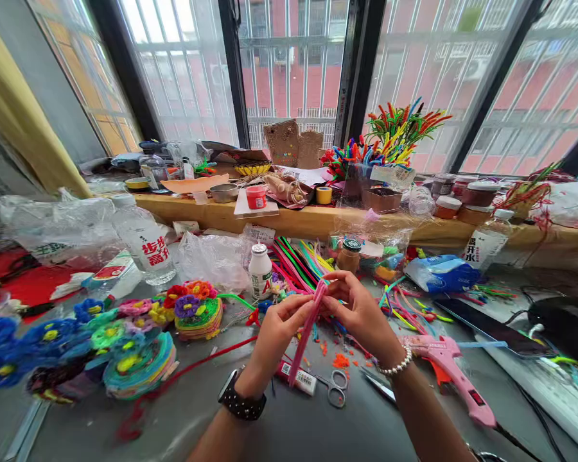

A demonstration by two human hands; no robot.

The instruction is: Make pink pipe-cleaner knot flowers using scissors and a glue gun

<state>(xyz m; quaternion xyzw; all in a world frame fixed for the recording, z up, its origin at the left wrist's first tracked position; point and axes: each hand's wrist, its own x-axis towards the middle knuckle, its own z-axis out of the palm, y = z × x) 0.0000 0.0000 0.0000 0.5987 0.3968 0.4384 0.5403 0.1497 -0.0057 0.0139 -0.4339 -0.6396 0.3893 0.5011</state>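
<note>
Pink pipe cleaners [302, 343], bunched together, hang down between my two hands over the middle of the table. My left hand [284, 324] pinches the bundle near its upper part. On the other side, my right hand [359, 314] grips the top end between thumb and fingers. Below the bundle lie a white and red glue tube [296, 377] and small scissors [336, 387] with metal loops. Orange fuzz scraps [341, 360] are scattered close to my right hand.
A pink glue gun [455, 372] with a cord and a phone [491, 324] lie at right. Pipe-cleaner flowers [101, 333] fill the left. Behind stand a small white bottle [261, 273], a brown jar [349, 255], loose pipe cleaners [293, 263] and a cluttered wooden ledge [298, 221].
</note>
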